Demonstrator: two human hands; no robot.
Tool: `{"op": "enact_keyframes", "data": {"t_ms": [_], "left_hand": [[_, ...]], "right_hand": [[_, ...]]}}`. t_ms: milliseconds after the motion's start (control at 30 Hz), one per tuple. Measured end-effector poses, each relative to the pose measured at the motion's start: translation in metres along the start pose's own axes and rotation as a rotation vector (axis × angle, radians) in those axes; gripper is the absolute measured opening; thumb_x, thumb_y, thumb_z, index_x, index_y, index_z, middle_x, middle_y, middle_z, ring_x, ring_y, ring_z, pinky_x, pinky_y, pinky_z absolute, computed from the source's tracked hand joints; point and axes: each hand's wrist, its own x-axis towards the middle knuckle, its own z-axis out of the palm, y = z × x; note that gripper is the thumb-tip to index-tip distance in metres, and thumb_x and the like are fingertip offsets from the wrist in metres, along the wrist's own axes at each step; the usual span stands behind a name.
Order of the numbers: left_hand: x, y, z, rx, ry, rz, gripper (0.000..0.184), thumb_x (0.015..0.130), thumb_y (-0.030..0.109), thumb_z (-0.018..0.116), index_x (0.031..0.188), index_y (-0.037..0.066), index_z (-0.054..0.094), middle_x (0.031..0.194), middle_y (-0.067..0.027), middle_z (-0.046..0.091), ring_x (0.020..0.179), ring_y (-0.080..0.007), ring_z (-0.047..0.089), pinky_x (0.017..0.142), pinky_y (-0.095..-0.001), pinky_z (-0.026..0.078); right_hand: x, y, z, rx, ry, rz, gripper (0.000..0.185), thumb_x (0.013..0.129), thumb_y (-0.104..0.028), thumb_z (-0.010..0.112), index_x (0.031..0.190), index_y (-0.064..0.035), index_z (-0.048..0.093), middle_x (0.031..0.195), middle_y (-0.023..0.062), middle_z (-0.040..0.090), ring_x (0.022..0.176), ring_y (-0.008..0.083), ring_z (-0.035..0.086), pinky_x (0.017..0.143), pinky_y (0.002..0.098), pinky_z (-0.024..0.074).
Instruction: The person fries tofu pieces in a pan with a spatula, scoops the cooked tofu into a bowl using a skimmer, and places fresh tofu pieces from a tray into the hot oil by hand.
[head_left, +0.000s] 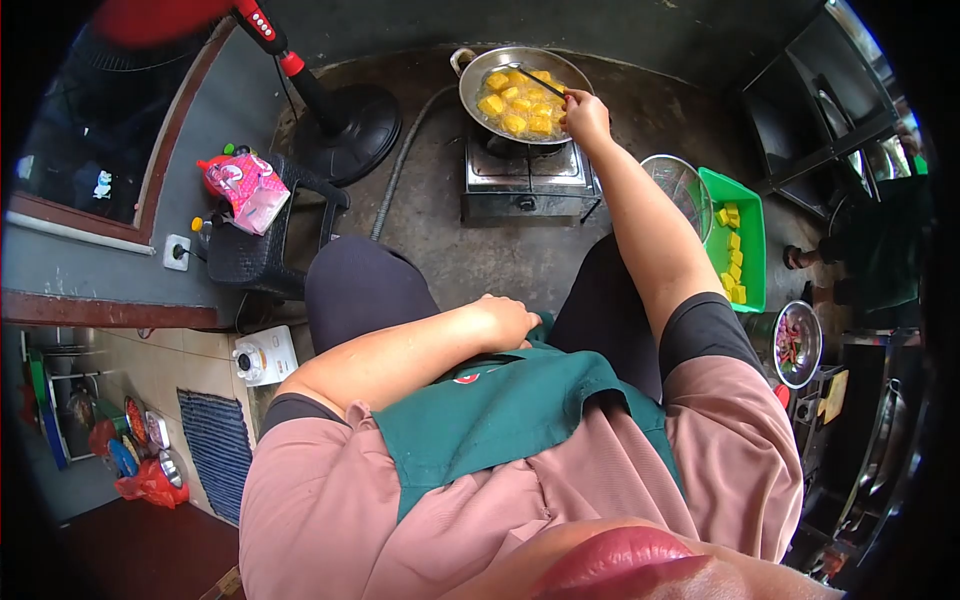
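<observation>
My right hand (586, 117) is closed on the dark handle of a long utensil (540, 83), whose far end reaches into a wide metal pan (583, 80). Yellow blocks (514, 124) lie in bubbling oil in that pan, which sits on a metal gas stove (530, 178). Down at my lap, my left hand (508, 322) rests on the green apron (490, 410) with its fingers curled; whether it holds some of the cloth is hidden.
Right of the stove are a wire strainer (680, 190) and a green tray (757, 240) with yellow blocks. A metal bowl (812, 345) is lower right. A dark stool (240, 262) and a fan base (365, 135) stand left. A hose (398, 165) crosses the floor.
</observation>
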Motion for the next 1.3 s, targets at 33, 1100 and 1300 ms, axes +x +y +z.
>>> {"op": "enact_keyframes", "data": {"t_ms": [33, 1100, 1300], "left_hand": [[0.002, -0.002, 0.001, -0.007, 0.001, 0.003, 0.057, 0.086, 0.039, 0.057, 0.135, 0.014, 0.045, 0.122, -0.0177, 0.056, 0.115, -0.0328, 0.053, 0.096, -0.0447, 0.042], [0.098, 0.0, 0.04, -0.004, -0.167, -0.172, 0.051, 0.085, 0.034, 0.057, 0.131, 0.013, 0.052, 0.138, -0.0089, 0.047, 0.127, -0.0315, 0.044, 0.101, -0.0577, 0.03], [0.087, 0.001, 0.031, 0.078, -0.177, -0.117, 0.05, 0.087, 0.035, 0.054, 0.132, 0.014, 0.051, 0.139, -0.0097, 0.046, 0.128, -0.0316, 0.043, 0.103, -0.0578, 0.027]], "right_hand": [[0.002, 0.001, 0.0, -0.003, 0.01, 0.006, 0.026, 0.09, -0.02, 0.052, 0.104, -0.0029, 0.066, 0.078, 0.0161, 0.068, 0.06, 0.0236, 0.067, 0.06, 0.0349, 0.0519], [-0.014, -0.03, -0.039, -0.662, -0.108, -0.018, 0.036, 0.091, -0.035, 0.047, 0.099, -0.0072, 0.069, 0.105, 0.0176, 0.065, 0.1, 0.0338, 0.062, 0.084, 0.0429, 0.0493], [-0.006, -0.009, -0.025, -0.619, -0.116, 0.017, 0.037, 0.089, -0.034, 0.05, 0.098, -0.0037, 0.069, 0.104, 0.0207, 0.064, 0.1, 0.0351, 0.062, 0.086, 0.0421, 0.0484]]}}
